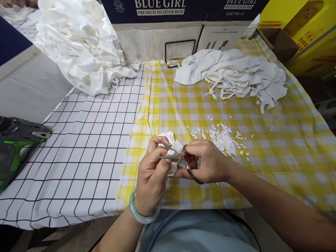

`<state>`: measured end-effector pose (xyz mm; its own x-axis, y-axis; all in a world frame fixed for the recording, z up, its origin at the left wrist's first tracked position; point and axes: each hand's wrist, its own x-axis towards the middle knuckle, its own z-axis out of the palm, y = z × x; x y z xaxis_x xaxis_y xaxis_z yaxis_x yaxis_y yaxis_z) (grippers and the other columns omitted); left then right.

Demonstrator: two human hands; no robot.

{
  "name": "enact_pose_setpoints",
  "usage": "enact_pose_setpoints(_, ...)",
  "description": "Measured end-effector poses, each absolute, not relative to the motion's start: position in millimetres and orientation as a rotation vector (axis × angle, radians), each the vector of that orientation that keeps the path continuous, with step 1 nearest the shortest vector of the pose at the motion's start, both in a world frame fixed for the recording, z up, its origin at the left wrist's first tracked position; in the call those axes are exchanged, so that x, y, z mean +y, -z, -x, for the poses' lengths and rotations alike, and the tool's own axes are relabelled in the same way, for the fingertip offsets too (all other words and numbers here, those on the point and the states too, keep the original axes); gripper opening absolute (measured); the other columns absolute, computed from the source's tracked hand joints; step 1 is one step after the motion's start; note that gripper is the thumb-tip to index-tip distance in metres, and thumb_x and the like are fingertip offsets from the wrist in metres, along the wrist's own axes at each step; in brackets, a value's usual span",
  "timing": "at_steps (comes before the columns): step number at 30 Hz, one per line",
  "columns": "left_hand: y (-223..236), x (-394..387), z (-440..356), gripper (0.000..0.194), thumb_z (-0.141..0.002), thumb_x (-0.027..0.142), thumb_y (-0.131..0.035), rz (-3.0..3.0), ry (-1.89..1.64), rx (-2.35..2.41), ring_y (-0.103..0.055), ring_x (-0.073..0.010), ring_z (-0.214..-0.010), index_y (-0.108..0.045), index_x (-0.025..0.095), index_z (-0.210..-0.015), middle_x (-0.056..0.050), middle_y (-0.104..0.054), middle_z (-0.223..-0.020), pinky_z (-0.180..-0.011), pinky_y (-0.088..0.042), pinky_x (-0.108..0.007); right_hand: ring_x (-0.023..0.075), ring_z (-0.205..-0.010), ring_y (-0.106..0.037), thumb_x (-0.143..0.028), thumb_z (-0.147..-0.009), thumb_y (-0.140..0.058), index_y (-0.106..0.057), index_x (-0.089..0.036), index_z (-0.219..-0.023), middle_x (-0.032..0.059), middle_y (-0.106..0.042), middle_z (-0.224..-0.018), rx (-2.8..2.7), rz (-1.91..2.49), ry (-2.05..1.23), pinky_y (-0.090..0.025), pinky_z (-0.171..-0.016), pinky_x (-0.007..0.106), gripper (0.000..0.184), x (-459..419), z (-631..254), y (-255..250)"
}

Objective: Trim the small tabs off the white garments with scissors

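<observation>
My left hand (153,171), with a pale green bangle on the wrist, is closed around a small piece of white fabric (172,141) above the near table edge. My right hand (207,161) grips small scissors (174,154) with copper-coloured handles; the blades are parted and point left, at the fabric. Just right of my hands lies a scatter of tiny white snippets (223,138) on the yellow checked cloth (275,140).
A pile of white fabric strips (236,75) lies at the back right, and a bigger heap of white fabric (78,42) at the back left. A beer carton (183,31) stands behind. A green and black tool (15,147) rests at the left on the black-grid cloth (86,147).
</observation>
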<state>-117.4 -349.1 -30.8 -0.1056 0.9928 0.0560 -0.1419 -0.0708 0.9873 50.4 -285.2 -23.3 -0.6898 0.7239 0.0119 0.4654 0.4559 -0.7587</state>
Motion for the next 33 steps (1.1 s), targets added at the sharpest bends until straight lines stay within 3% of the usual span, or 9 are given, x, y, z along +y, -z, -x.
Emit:
enact_pose_setpoints(14, 29, -337, 103, 0.024, -0.096, 0.016, -0.048, -1.386, -1.285, 1.048, -0.045, -0.0198, -0.106, -0.061, 0.018, -0.075, -0.007, -0.052, -0.092, -0.091, -0.041, -0.033, 0.0059, -0.048, -0.030, -0.050, -0.074, -0.073, -0.041, -0.018, -0.053, -0.0071, -0.037, -0.049, -2.314, 1.175, -1.016, -0.024, -0.050, 0.021, 0.051, -297, -84, 30)
enact_pose_setpoints(22, 29, -323, 65, 0.025, -0.095, 0.018, -0.048, -1.465, -1.010, 0.926, -0.047, -0.0185, -0.102, -0.060, 0.018, -0.074, -0.006, -0.052, -0.094, -0.089, -0.042, -0.030, 0.0057, -0.047, -0.033, -0.053, -0.075, -0.071, -0.048, -0.016, -0.051, -0.0062, -0.039, -0.049, -1.968, 1.517, -1.245, -0.025, -0.046, 0.020, 0.050, -327, -129, 46)
enact_pose_setpoints(25, 28, -323, 69, 0.028, -0.095, 0.021, -0.048, -1.417, -0.966, 0.944, -0.050, -0.0200, -0.102, -0.058, 0.018, -0.069, -0.007, -0.054, -0.094, -0.087, -0.044, -0.031, 0.0074, -0.047, -0.039, -0.055, -0.076, -0.069, -0.052, -0.017, -0.058, -0.0053, -0.044, -0.050, -1.708, 1.576, -1.407, -0.030, -0.045, 0.020, 0.046, -333, -143, 48)
enact_pose_setpoints(29, 16, -330, 118, 0.029, -0.095, 0.026, -0.047, -1.559, -0.942, 1.234, -0.055, -0.0216, -0.097, -0.056, 0.019, -0.069, -0.007, -0.056, -0.096, -0.081, -0.048, -0.033, 0.0160, -0.068, -0.059, -0.053, -0.075, -0.071, -0.060, -0.018, -0.086, 0.0050, -0.067, -0.083, -1.669, 1.511, -1.301, -0.047, -0.063, 0.027, 0.039, -320, -155, 34)
enact_pose_setpoints(32, 19, -345, 162, 0.019, -0.087, 0.037, -0.059, -1.839, -0.824, 1.775, -0.054, -0.0298, -0.109, -0.058, 0.019, -0.082, -0.011, -0.056, -0.111, -0.088, -0.049, -0.043, 0.0204, -0.087, -0.063, -0.049, -0.074, -0.074, -0.058, -0.021, -0.093, 0.0070, -0.069, -0.104, -1.785, 1.547, -1.235, -0.049, -0.079, 0.033, 0.037, -298, -139, 27)
enact_pose_setpoints(33, 24, -352, 171, 0.025, -0.082, 0.042, -0.065, -1.912, -0.722, 1.906, -0.052, -0.0336, -0.113, -0.060, 0.019, -0.092, -0.013, -0.055, -0.118, -0.092, -0.048, -0.049, 0.0208, -0.089, -0.063, -0.047, -0.073, -0.075, -0.058, -0.021, -0.094, 0.0062, -0.068, -0.105, -1.822, 1.565, -1.240, -0.049, -0.081, 0.034, 0.037, -292, -126, 29)
